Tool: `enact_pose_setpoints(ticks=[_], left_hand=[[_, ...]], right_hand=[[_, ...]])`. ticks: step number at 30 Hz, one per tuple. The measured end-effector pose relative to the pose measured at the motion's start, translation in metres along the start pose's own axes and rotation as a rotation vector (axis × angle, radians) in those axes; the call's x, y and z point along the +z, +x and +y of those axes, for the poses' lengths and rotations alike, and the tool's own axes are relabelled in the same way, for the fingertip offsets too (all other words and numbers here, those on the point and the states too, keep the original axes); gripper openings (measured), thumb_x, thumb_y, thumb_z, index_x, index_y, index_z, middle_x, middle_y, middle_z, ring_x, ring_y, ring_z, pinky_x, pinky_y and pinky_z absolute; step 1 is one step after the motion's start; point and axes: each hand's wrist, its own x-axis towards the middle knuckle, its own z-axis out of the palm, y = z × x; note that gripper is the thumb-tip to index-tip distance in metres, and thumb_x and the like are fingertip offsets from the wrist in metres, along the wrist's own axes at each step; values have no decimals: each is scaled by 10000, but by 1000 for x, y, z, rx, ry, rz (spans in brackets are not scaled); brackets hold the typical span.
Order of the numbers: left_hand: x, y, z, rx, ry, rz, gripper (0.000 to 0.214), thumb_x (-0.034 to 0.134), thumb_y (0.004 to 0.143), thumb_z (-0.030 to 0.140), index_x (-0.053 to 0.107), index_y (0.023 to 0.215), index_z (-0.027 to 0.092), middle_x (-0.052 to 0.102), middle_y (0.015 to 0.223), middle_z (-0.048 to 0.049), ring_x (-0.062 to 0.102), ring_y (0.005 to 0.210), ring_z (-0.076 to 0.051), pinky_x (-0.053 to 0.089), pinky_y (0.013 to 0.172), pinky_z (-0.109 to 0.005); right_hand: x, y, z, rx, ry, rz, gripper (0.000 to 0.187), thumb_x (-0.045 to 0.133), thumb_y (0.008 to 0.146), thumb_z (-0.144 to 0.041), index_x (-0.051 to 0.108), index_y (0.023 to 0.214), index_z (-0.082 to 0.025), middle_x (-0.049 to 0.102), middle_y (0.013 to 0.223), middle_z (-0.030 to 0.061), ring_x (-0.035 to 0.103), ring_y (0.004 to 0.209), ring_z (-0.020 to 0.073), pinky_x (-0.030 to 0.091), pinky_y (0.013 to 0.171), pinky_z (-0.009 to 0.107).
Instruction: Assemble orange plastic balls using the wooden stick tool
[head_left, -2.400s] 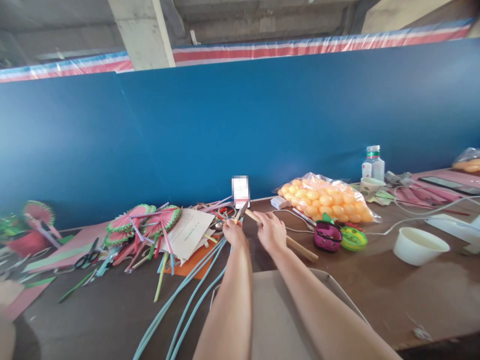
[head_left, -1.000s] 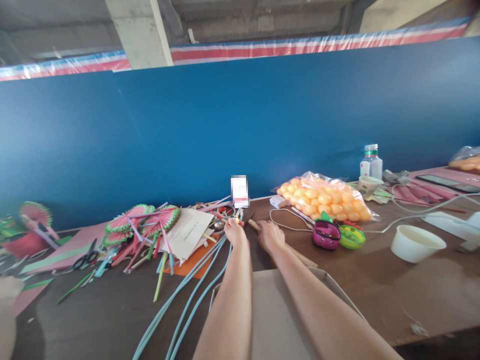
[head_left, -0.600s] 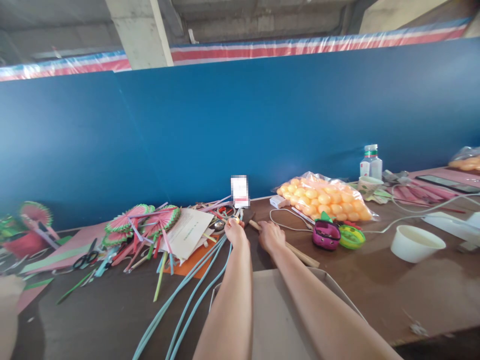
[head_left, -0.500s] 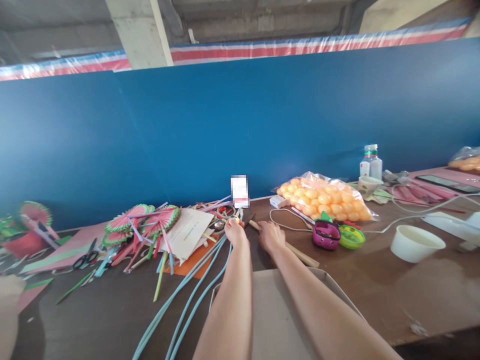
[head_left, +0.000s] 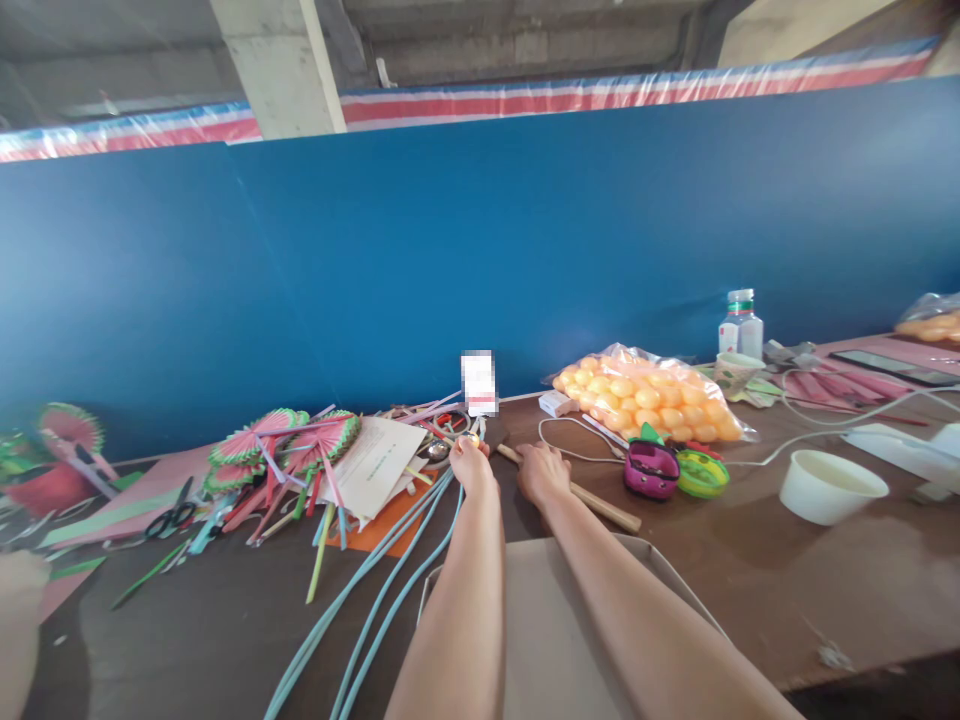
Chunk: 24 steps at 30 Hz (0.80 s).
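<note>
Both my arms reach across the brown table (head_left: 787,570). My left hand (head_left: 473,466) is closed on a small tool with a yellowish end, too small to name, at the top of several light blue tubes (head_left: 375,610). My right hand (head_left: 541,472) is wrapped round a wooden stick (head_left: 600,505) that lies on the table and runs right and toward me. The two hands are a short gap apart.
A heap of pink and green paper fans (head_left: 285,440), coloured strips and a white sheet (head_left: 375,462) lies left. Black scissors (head_left: 171,520), a bag of orange balls (head_left: 651,395), a magenta toy (head_left: 649,470), a white bowl (head_left: 832,487), a bottle (head_left: 741,325) and white cables (head_left: 825,428) stand around. Cardboard (head_left: 555,640) lies under my arms.
Both hands have dropped from slightly raised down to the table, and the stick now lies flat. Over the last second they have barely moved.
</note>
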Motion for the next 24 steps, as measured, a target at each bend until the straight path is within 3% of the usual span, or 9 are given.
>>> enact_pose_setpoints(ticks=[3, 9, 15, 19, 24], left_hand=[[1, -3, 2, -13, -7, -16, 139, 470, 913, 200, 545, 804, 158, 567, 698, -16, 571, 579, -105, 505, 655, -240], [3, -2, -3, -58, -22, -114, 180, 474, 915, 202, 553, 757, 168, 570, 708, -29, 578, 594, -113, 502, 664, -247], [3, -4, -4, -129, -7, -163, 154, 495, 907, 182, 571, 774, 169, 580, 722, -36, 570, 579, -104, 508, 671, -251], [3, -10, 1, -161, 0, -170, 141, 492, 912, 176, 575, 799, 161, 588, 764, -47, 573, 596, -94, 512, 654, -233], [1, -10, -2, -139, -3, -196, 117, 516, 908, 195, 582, 820, 157, 591, 804, -45, 587, 636, -89, 524, 670, -226]], right_hand=[[-1, -1, -2, 3, 5, 27, 392, 444, 868, -208, 668, 1176, -303, 617, 1184, 121, 534, 1126, 326, 405, 875, 453], [0, -3, -6, -57, 126, 208, 379, 409, 904, -216, 649, 1184, -302, 609, 1196, 100, 541, 1097, 286, 400, 891, 423], [-3, -1, -12, -111, 323, 365, 384, 435, 887, -169, 647, 1190, -272, 620, 1165, 75, 567, 1059, 217, 427, 889, 331], [-23, 0, -23, -99, 474, 451, 380, 451, 867, -174, 653, 1173, -276, 611, 1171, 59, 590, 1014, 198, 453, 863, 316], [-70, 12, -31, -92, 550, 454, 398, 430, 871, -199, 642, 1204, -253, 613, 1213, 68, 604, 994, 185, 469, 873, 302]])
